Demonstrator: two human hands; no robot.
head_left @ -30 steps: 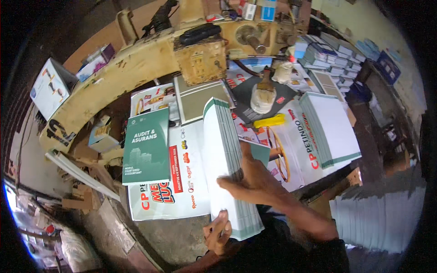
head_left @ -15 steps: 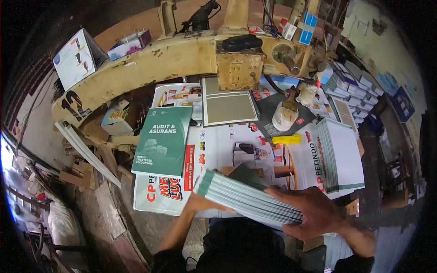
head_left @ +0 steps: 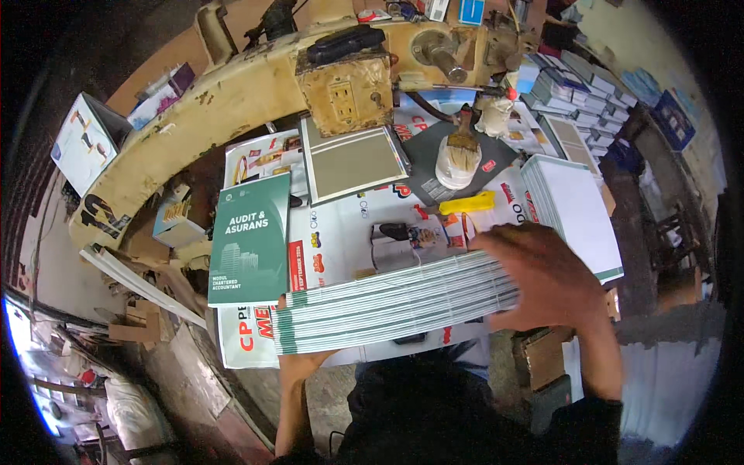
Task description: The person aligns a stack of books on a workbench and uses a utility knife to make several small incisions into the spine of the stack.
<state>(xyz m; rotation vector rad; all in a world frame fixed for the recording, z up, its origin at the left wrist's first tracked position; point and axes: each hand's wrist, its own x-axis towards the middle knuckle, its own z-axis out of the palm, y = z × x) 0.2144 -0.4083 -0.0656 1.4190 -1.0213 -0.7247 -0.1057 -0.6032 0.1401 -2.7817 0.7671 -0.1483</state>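
Along the far side of my sheet-covered table (head_left: 335, 260) curves a cream-yellow metal beam (head_left: 194, 116), its paint chipped and stained. Up on my right I see a pale, slightly greenish wall (head_left: 643, 54). To my left, a dark ribbed surface (head_left: 48, 108) stands above a lighter stretch of wall, and bright white light (head_left: 19, 329) shows at the edge. Lower left lies scuffed grey ground (head_left: 190, 380).

Left hand (head_left: 308, 362) grips low, partly hidden; right hand (head_left: 552, 280) sits higher, curled in a grip
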